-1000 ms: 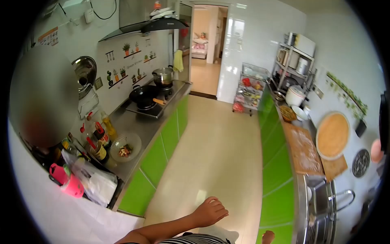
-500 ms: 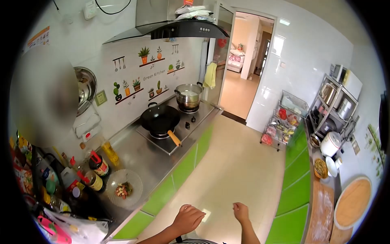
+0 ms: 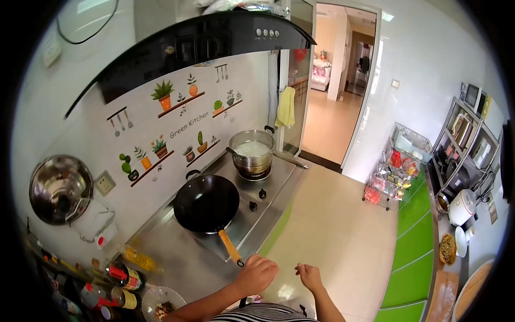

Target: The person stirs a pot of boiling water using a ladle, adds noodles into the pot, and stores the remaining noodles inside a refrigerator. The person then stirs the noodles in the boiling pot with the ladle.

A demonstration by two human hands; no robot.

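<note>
Resting on the left burner of the stove [image 3: 252, 214], the black wok [image 3: 206, 203] points its orange handle [image 3: 230, 248] out past the front edge of the steel worktop [image 3: 177, 257]. The left hand [image 3: 256, 275] hovers just beside the tip of that handle, not clearly touching it, its fingers curled together into a loose fist around nothing. The right hand [image 3: 309, 276] hangs near it over the pale floor [image 3: 332, 236], fingers bent inward with thumb and forefinger almost meeting, empty as well.

Behind the wok, a steel pot [image 3: 252, 152] holding something white sits on the rear burner. At the near left of the worktop stand sauce bottles [image 3: 120, 279] and a glass plate [image 3: 161, 303] with chopped bits on it. A round steel lid [image 3: 59, 188] hangs on the wall, and a yellow cloth [image 3: 286, 107] hangs by the doorway.
</note>
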